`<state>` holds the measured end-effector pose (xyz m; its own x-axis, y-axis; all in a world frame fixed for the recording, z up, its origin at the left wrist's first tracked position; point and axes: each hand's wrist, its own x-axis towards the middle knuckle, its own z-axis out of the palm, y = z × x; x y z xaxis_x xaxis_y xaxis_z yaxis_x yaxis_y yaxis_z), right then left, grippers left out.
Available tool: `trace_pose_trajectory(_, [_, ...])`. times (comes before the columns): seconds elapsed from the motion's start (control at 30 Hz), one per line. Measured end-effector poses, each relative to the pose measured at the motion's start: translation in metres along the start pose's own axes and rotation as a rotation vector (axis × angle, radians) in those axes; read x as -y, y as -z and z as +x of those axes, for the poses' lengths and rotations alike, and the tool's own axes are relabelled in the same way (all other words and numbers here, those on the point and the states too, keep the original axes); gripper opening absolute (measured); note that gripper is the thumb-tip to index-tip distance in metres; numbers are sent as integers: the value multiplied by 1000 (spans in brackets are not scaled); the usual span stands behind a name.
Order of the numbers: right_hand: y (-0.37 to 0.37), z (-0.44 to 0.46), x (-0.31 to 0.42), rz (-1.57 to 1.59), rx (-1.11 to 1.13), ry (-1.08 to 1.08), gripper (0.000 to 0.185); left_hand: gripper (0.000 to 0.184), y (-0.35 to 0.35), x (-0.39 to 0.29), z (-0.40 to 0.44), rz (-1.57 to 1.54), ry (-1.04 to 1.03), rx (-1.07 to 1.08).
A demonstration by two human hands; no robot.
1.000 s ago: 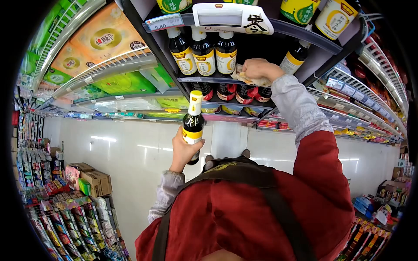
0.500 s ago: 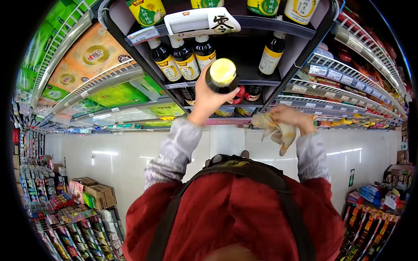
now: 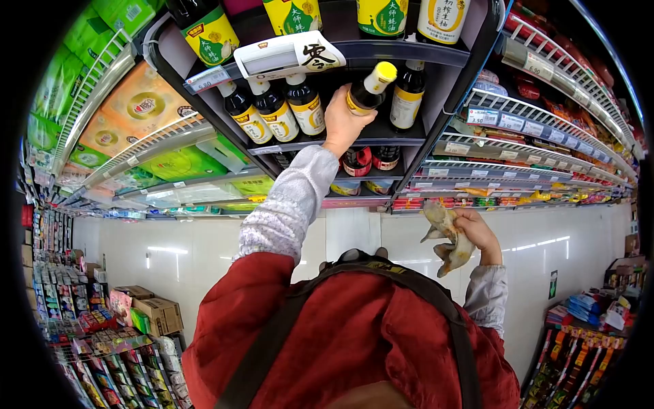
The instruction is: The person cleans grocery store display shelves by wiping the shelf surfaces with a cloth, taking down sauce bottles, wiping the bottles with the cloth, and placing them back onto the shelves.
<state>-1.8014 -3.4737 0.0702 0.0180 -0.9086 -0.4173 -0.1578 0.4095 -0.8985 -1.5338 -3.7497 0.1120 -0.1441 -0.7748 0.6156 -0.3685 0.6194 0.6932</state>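
My left hand [image 3: 346, 123] is wrapped round a dark sauce bottle [image 3: 364, 97] with a yellow cap, tilted at the front of the middle shelf [image 3: 327, 140]. To its left stand several dark bottles [image 3: 305, 109] with white and yellow labels. Another similar bottle [image 3: 407, 99] stands just to its right. Lower and to the right, away from the shelves, my right hand [image 3: 478, 230] grips a stained, pale cleaning cloth [image 3: 451, 240] that hangs down from the fingers.
Larger bottles with green and yellow labels [image 3: 381, 17] line the upper shelf behind a white sign [image 3: 289, 56]. Red-labelled bottles [image 3: 357, 161] sit below. Packs of tissue [image 3: 139, 105] fill the left rack, packaged goods the right one. Cardboard boxes [image 3: 158, 312] rest on the floor behind.
My left hand has carried the bottle forward and to the right, from in front of the shelf into its gap. My right hand has lowered with the cloth, moving slightly right.
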Motion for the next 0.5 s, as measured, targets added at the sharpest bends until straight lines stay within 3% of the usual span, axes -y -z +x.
trace_pose_trajectory(0.33, [-15, 30, 40, -35, 23, 113, 19, 55, -7, 5, 12, 15, 125, -8])
trace_pose_trajectory(0.5, [-45, 71, 110, -296, -115, 489, 34, 56, -7, 6, 11, 46, 155, 0])
